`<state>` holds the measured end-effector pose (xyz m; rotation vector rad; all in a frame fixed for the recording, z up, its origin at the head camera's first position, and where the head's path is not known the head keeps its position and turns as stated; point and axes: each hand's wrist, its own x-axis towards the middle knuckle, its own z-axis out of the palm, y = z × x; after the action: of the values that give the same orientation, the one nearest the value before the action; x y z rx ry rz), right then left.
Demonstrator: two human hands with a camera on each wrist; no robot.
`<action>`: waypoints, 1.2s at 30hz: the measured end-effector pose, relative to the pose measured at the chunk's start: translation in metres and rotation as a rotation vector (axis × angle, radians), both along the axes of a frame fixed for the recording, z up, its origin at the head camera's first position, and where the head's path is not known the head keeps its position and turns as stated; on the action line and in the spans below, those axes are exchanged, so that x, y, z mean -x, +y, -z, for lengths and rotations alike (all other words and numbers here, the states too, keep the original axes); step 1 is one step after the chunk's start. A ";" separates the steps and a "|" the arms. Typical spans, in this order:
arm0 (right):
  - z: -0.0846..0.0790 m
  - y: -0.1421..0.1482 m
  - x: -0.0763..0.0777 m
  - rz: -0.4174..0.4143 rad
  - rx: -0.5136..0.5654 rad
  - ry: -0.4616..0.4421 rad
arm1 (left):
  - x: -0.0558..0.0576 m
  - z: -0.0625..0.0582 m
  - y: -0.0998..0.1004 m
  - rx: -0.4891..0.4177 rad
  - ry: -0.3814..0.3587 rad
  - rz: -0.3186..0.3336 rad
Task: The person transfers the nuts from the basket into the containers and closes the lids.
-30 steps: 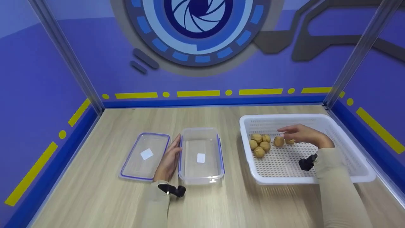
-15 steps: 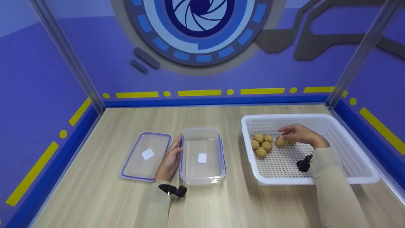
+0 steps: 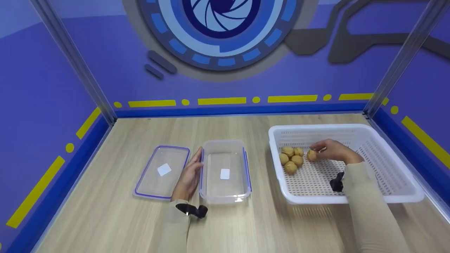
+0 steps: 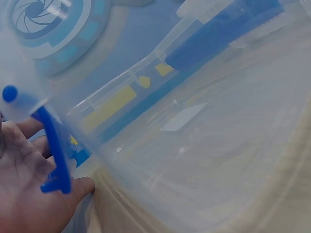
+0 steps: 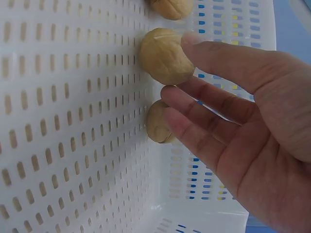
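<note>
In the white perforated basket, my right hand pinches a walnut between thumb and fingers; the walnut sits low by the basket floor. Another walnut lies against the other fingertips in the right wrist view; the hand hides it in the head view. Several more walnuts are bunched at the basket's left side. My left hand rests, fingers extended, along the left side of a clear plastic food container, near a blue side clip. A white label is inside the lidless container.
Left of the left hand lies the container's clear lid with a blue rim seal. Wood-grain tabletop runs between container and basket. Blue printed panels stand at the back and both sides.
My right hand has shifted slightly left and its thumb and fingers have closed on the walnut. The left hand stays beside the container.
</note>
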<state>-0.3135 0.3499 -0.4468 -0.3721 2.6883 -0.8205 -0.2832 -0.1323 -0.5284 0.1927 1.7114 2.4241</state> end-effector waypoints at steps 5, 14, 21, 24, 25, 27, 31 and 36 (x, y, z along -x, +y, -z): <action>0.002 0.001 0.001 -0.018 -0.011 -0.010 | -0.001 -0.001 0.001 -0.012 0.005 -0.006; 0.004 0.003 0.000 -0.029 -0.069 -0.040 | -0.001 -0.001 0.003 -0.029 -0.006 -0.001; 0.006 -0.001 0.000 -0.015 -0.099 -0.062 | -0.002 -0.002 0.001 -0.027 -0.010 -0.003; 0.007 -0.002 0.001 -0.011 -0.097 -0.059 | -0.002 -0.003 0.000 -0.022 -0.003 0.000; 0.007 -0.002 0.001 -0.009 -0.097 -0.060 | -0.002 -0.003 -0.001 -0.020 0.002 0.004; 0.007 -0.003 0.001 -0.004 -0.094 -0.066 | -0.001 -0.004 -0.001 -0.021 0.009 0.009; 0.007 -0.002 0.002 -0.005 -0.092 -0.073 | -0.001 -0.003 -0.001 -0.022 0.025 0.021; 0.007 -0.001 0.002 -0.008 -0.096 -0.070 | -0.002 -0.002 0.000 -0.015 0.001 0.020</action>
<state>-0.3156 0.3485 -0.4542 -0.3250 2.6473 -0.6864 -0.2815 -0.1328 -0.5260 0.2126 1.6836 2.4239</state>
